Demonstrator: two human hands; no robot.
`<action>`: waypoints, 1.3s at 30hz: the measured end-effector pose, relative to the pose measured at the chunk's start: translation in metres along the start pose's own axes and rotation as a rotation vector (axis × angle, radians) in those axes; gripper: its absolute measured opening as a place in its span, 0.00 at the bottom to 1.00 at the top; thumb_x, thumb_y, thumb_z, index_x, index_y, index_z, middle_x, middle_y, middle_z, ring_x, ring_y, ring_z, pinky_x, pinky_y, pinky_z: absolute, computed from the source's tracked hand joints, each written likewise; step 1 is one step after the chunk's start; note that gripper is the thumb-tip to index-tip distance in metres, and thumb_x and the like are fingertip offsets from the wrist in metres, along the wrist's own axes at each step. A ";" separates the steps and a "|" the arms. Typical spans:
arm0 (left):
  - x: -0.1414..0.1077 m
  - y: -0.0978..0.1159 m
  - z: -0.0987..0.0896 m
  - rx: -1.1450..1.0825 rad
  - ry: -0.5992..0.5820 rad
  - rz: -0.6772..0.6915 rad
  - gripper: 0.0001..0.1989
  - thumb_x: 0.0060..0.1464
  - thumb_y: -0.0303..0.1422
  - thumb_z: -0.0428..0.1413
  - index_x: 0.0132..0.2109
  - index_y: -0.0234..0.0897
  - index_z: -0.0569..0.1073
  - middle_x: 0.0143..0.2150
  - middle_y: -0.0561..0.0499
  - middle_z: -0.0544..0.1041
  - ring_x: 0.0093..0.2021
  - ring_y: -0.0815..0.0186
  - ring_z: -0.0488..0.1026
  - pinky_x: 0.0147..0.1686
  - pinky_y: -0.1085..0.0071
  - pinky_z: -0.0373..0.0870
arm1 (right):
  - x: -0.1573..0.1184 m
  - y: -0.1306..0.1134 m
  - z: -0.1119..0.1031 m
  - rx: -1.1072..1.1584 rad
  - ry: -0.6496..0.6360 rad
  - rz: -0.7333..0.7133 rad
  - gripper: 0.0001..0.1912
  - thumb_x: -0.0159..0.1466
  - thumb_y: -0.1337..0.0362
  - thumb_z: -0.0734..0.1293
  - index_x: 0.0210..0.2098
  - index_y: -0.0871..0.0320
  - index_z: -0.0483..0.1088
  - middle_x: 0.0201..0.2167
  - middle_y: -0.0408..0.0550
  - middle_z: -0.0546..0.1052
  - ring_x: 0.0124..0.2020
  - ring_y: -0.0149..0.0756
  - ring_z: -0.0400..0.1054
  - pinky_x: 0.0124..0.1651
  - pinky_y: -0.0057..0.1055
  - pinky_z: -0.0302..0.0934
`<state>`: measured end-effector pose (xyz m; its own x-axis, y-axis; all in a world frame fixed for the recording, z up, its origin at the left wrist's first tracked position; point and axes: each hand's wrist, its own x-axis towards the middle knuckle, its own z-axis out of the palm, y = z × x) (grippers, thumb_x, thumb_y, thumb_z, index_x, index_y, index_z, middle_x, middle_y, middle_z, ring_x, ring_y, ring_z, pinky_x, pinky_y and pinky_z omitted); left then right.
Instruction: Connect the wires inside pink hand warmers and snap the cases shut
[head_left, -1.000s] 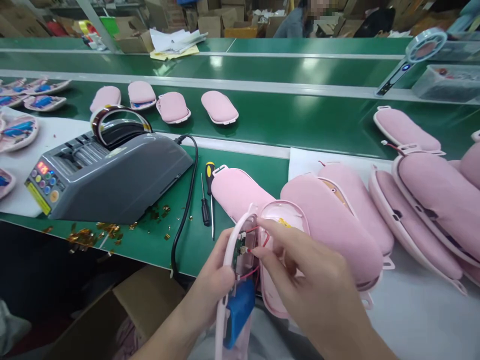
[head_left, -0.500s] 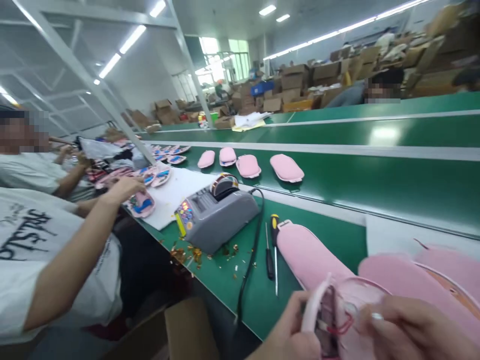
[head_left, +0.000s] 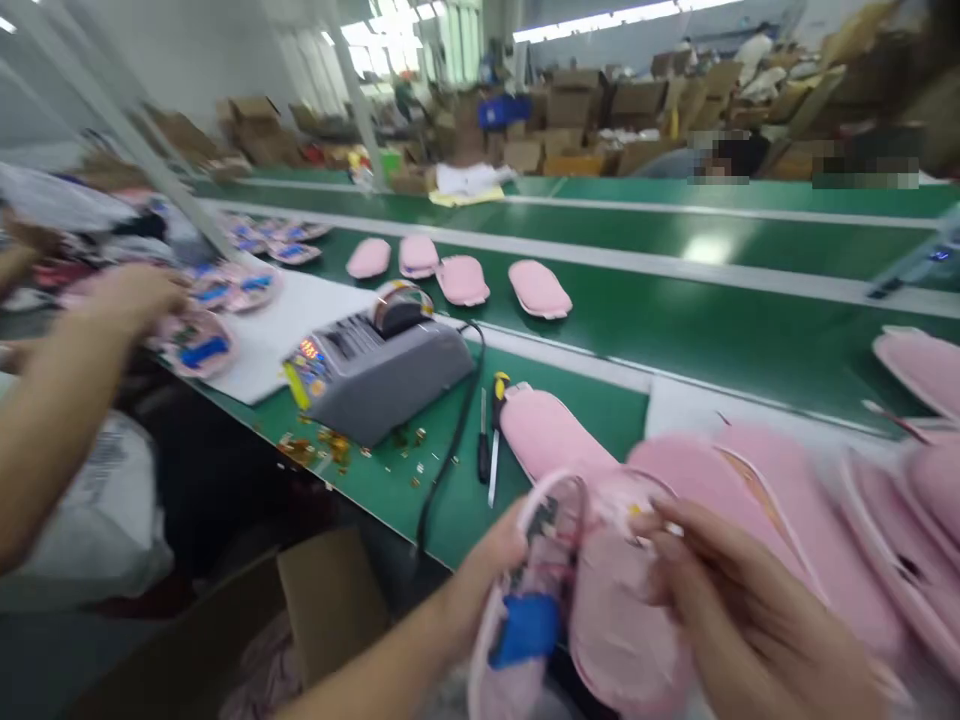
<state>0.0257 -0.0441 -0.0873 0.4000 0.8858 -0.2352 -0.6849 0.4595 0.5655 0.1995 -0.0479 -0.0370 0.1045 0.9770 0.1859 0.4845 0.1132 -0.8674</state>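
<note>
An opened pink case (head_left: 626,630) lies spread in front of me, its left half showing a blue piece (head_left: 527,628) and small electronic parts. My left hand (head_left: 491,560) is closed on the outer edge of that left half. Over the right half, the fingers of my right hand (head_left: 697,560) are pinched at a small whitish part with a yellow spot; its exact shape is blurred. Just behind lies a closed pink case (head_left: 553,432). More pink cases (head_left: 780,510) are heaped to the right.
A grey tape dispenser (head_left: 390,370) stands left of centre, with a black cable (head_left: 450,455) and two screwdrivers (head_left: 495,430) beside it. Several pink cases lie on the green surface behind. At the left, a person's arm (head_left: 75,390) reaches over cases. A cardboard box (head_left: 330,600) sits below.
The view has tilted down and turned right. The case in my hands now shows more widely opened, with the blue piece visible. The neighbour's hand remains at the cases on the left.
</note>
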 end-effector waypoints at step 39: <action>-0.002 -0.001 0.026 0.133 0.010 0.054 0.41 0.39 0.42 0.66 0.61 0.41 0.65 0.51 0.46 0.76 0.58 0.44 0.66 0.58 0.54 0.63 | 0.018 -0.034 0.006 -0.160 -0.503 0.096 0.12 0.61 0.69 0.60 0.20 0.56 0.60 0.16 0.37 0.65 0.17 0.27 0.56 0.18 0.25 0.46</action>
<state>0.0418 -0.0486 -0.0668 0.3581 0.9100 -0.2091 -0.6185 0.3990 0.6769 0.1795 -0.0331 -0.0066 -0.2552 0.9521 -0.1684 0.6236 0.0289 -0.7812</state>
